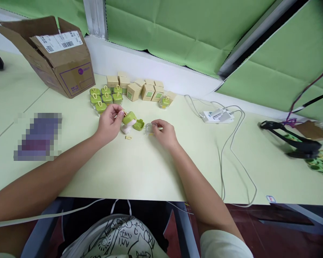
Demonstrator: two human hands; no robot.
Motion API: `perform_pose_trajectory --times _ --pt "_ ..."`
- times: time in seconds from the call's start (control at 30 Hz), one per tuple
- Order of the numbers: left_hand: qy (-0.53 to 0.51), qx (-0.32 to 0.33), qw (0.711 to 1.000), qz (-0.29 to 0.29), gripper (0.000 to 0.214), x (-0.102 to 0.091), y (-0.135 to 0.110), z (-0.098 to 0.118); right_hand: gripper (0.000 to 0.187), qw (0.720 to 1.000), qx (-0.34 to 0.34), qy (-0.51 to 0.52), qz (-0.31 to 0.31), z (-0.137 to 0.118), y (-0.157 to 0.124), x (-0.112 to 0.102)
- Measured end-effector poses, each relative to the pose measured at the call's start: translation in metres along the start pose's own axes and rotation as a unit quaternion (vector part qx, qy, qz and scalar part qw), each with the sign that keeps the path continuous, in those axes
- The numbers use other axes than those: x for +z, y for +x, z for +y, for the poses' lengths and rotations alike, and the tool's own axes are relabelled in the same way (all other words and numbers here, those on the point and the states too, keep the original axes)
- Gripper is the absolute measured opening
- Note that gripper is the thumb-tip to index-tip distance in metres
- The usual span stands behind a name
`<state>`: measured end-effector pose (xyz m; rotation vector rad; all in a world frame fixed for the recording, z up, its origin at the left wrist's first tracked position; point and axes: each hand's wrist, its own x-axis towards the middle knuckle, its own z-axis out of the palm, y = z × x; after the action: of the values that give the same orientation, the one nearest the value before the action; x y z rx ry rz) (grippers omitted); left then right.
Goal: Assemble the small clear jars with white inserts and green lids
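My left hand [109,123] is closed in a pinch on a small yellow loop [122,113], right beside a green-topped mushroom-shaped piece [128,121] that stands on the pale table [129,168]. My right hand [164,133] is closed around a small clear plastic case [149,128] that rests on the table. Between the hands lies a green lid-like part [139,124]. A tiny yellow clip [128,137] sits just in front of the mushroom piece.
Behind the hands stand several green-lidded clear cases [105,97] and several small tan cartons [142,90]. An open cardboard box [56,57] is at the back left. A white power strip [216,116] with trailing cables lies right; black straps [293,141] far right.
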<state>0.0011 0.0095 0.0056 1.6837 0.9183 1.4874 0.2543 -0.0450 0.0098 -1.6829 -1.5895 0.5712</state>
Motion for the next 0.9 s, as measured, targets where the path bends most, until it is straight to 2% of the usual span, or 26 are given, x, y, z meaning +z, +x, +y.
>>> perform_pose_trajectory --times 0.1,0.17,0.2,0.27,0.37,0.43,0.63,0.77,0.9 --pt "-0.003 -0.003 1.000 -0.007 0.028 0.001 0.000 0.003 0.032 0.997 -0.057 -0.039 0.047 -0.002 -0.003 0.000" --pt "-0.009 -0.004 1.000 -0.008 0.027 0.002 -0.001 0.006 0.036 0.988 -0.123 -0.044 0.084 -0.011 -0.008 -0.002" --pt "-0.012 -0.004 1.000 -0.009 0.027 0.003 -0.003 0.008 0.038 0.982 -0.160 -0.039 0.093 -0.018 -0.013 -0.001" --pt "-0.018 -0.006 1.000 -0.015 0.027 0.006 -0.006 0.013 0.040 0.976 -0.208 -0.007 0.071 -0.032 -0.023 0.002" --pt "-0.033 -0.004 0.998 -0.048 0.028 0.012 -0.015 0.021 0.055 0.977 -0.197 0.079 0.026 -0.050 -0.040 0.015" --pt "-0.050 0.003 0.996 -0.068 0.028 0.016 -0.021 0.026 0.058 0.976 -0.182 0.113 0.025 -0.055 -0.048 0.023" --pt "-0.083 -0.009 0.991 -0.108 0.033 0.014 -0.026 0.031 0.058 0.973 -0.160 0.167 0.021 -0.048 -0.047 0.029" --pt "-0.081 -0.033 0.983 -0.160 0.046 0.012 -0.027 0.031 0.047 0.969 -0.186 0.158 0.024 -0.045 -0.045 0.029" --pt "-0.084 -0.073 0.978 -0.176 0.047 0.014 -0.028 0.036 0.048 0.965 -0.237 0.095 0.052 -0.045 -0.046 0.030"
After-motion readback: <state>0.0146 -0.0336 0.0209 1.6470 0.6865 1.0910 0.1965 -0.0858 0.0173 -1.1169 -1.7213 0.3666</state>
